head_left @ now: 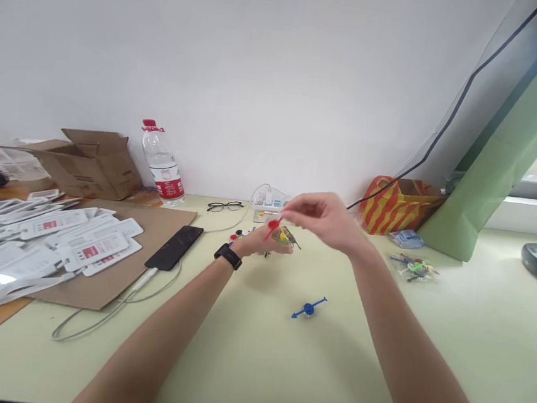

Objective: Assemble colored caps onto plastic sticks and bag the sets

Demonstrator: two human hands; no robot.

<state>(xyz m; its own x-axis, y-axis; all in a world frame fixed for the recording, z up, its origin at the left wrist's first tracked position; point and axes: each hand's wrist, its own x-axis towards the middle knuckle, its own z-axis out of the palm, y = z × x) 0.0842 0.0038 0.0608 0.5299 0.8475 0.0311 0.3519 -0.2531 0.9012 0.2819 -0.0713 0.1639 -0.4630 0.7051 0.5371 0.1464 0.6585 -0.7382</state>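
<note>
My right hand [317,217] pinches one end of a red plastic arrow spinner [272,225], which hangs in front of my left hand [257,241]. My left hand is curled around a small bundle of plastic pieces [285,235]; yellow and clear parts show past the fingers, but the exact kind is hard to make out. Nearer to me on the table lies a blue arrow spinner [309,309] with a round hub, apart from both hands. Small coloured pieces [233,237], red, white and black, lie behind my left wrist, partly hidden.
To the right is a clear bag of coloured pieces [416,268], near a striped bag [401,205]. On the left are a phone [175,247] with its cable, cardboard [98,293], white tags [95,249], an open box [94,166] and a water bottle [164,169]. Glasses [225,207] lie by the wall.
</note>
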